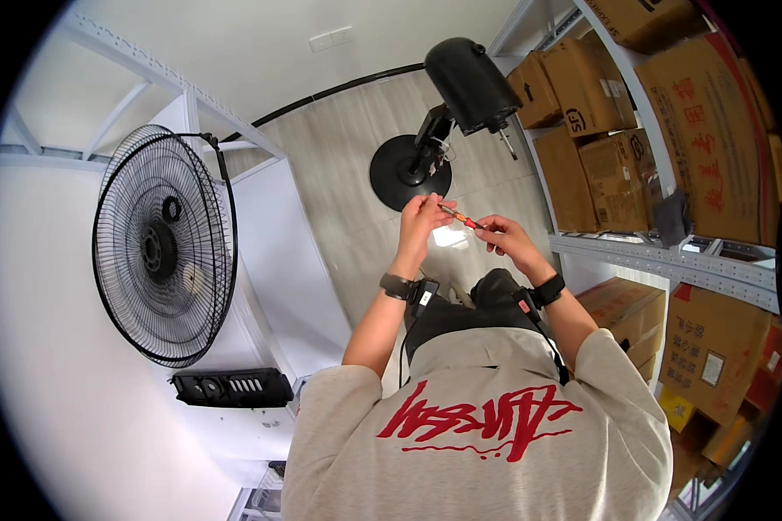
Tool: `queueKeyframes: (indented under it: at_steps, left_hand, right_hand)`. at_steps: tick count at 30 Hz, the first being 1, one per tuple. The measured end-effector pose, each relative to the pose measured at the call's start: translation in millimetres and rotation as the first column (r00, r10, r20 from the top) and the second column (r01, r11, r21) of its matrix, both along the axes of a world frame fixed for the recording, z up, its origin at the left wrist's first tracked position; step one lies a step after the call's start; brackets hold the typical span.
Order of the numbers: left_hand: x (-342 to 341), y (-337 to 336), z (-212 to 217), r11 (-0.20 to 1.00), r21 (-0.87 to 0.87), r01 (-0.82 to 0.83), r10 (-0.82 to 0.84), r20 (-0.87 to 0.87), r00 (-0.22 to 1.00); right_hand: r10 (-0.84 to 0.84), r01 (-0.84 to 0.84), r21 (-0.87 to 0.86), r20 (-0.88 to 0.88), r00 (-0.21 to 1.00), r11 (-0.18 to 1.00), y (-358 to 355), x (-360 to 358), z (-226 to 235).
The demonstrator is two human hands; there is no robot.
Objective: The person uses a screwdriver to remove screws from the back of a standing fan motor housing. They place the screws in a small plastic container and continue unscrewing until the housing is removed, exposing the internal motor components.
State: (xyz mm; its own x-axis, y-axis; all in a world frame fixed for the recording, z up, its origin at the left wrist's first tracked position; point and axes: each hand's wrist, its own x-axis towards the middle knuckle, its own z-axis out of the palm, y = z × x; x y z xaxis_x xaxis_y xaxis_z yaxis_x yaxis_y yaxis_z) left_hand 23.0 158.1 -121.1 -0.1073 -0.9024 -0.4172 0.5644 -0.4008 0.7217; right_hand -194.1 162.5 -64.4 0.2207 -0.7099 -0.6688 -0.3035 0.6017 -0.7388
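A slim screwdriver (467,221) with a red and orange handle spans the gap between my two hands. My left hand (424,219) has its fingers closed round one end. At the other end my right hand (507,240) pinches it between thumb and fingers. Just beyond my hands stands a black fan stand with a round base (387,169) on the floor. Its black motor housing (469,85) tilts to the right on top, with a bare metal shaft sticking out and loose wires below it.
To the left, a round black wire fan cage (163,247) rests over the white table (69,347), near a black slotted plastic panel (233,388). On the right, metal shelving (712,271) holds several cardboard boxes (621,169). A dark cloth (672,217) hangs on the shelf edge.
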Motion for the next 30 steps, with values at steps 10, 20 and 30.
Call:
queueKeyframes:
  at_steps: [10,20,30]
  left_hand:
    - [-34,-10,18,0.994,-0.096,-0.06,0.07,0.097,0.993]
    - [-56,12,-33,0.982,-0.035,-0.186,0.189,0.153,0.97]
    - [-87,-21,-148,0.984,-0.049,-0.169,0.17,0.004,0.986]
  right_hand:
    - [-0.064,0.075,-0.09,0.117,0.991,0.993,-1,-28,0]
    - [0.064,-0.045,-0.116,0.159,0.985,0.992,-6,-48,-66]
    - [0.053,0.022,-0.27,0.266,0.962,0.962,-24,-72,-222]
